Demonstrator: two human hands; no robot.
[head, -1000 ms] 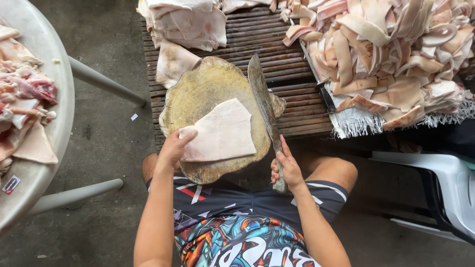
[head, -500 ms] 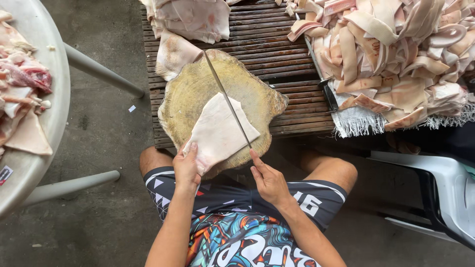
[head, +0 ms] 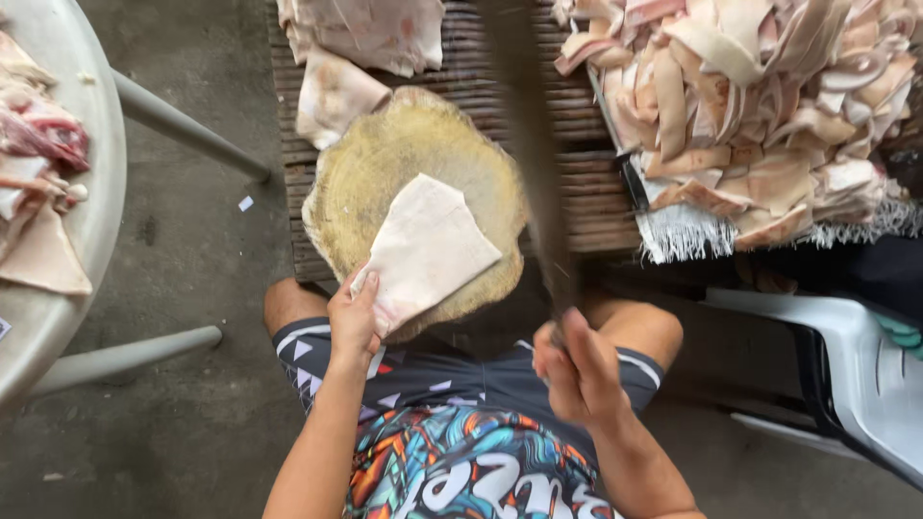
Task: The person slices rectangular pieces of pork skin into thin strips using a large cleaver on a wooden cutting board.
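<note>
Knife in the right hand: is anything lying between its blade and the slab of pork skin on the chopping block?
Nothing visible does. The knife, blurred, is raised in the right hand beside the slab, which lies bare on the round wooden block; the left hand pins only its near corner.

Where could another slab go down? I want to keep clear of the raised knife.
The round chopping block is bare along its far and left rim, beside the skin slab that the left hand pins. Slats between block and the strip pile lie under the knife in the right hand. The pile and the far slabs are crowded.
</note>
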